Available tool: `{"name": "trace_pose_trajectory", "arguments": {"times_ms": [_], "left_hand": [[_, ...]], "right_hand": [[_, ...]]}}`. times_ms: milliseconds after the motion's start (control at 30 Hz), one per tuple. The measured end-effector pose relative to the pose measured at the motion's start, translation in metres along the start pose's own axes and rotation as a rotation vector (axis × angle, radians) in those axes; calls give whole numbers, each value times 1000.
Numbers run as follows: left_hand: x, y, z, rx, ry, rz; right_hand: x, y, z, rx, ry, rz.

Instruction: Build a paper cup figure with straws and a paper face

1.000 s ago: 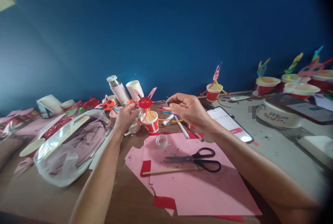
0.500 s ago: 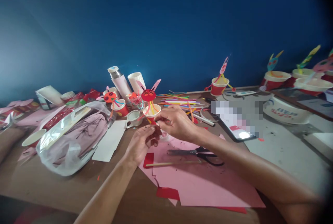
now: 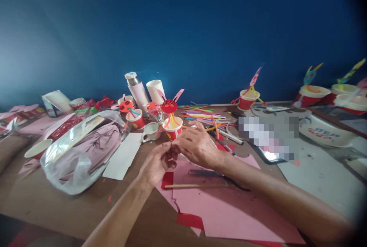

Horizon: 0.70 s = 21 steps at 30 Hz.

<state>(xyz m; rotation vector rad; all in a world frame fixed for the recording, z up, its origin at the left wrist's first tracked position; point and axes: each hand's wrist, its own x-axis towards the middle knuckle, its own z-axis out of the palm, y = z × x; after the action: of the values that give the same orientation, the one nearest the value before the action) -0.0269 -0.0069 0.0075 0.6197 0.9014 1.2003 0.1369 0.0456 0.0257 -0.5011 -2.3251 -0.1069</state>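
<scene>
My left hand (image 3: 157,159) is closed, its thumb and fingertips pinched together over the pink paper. Against those fingertips presses my right hand (image 3: 197,145), palm down with fingers bent. Whatever sits between the two hands is too small or hidden. Just beyond them stands a red paper cup (image 3: 173,132) with a red paper rabbit face (image 3: 169,106) on straws. Scissors (image 3: 205,173) and a thin wooden stick (image 3: 197,186) lie on the pink paper (image 3: 229,216) beneath my right forearm. A dark pen-like stick (image 3: 225,144) shows behind my right hand.
Colored straws (image 3: 203,116) lie in a heap behind the hands. A clear plastic bag (image 3: 80,174), white card (image 3: 122,157) and small white cup (image 3: 151,131) are on the left. On the right are a phone (image 3: 269,156) and a white bowl (image 3: 323,132). Another person's arm (image 3: 11,149) enters at far left.
My right hand has turned from a raised pinch to palm down, its fingers lower against the left fingertips. The view has shifted slightly, moving the table items rightward in the picture.
</scene>
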Motion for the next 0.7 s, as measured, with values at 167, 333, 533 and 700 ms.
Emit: {"name": "trace_pose_trajectory", "arguments": {"times_ms": [167,333,533,700], "left_hand": [[1,2,0,-31,34,-37],[1,5,1,-36,40,-29],[3,3,0,-32,99,6],[6,3,-2,-19,145,45]], "right_hand": [[-1,1,2,-10,8,-25],[-3,2,4,66,36,4],[1,5,1,303,18,140],[14,24,-29,491,73,294]]}}
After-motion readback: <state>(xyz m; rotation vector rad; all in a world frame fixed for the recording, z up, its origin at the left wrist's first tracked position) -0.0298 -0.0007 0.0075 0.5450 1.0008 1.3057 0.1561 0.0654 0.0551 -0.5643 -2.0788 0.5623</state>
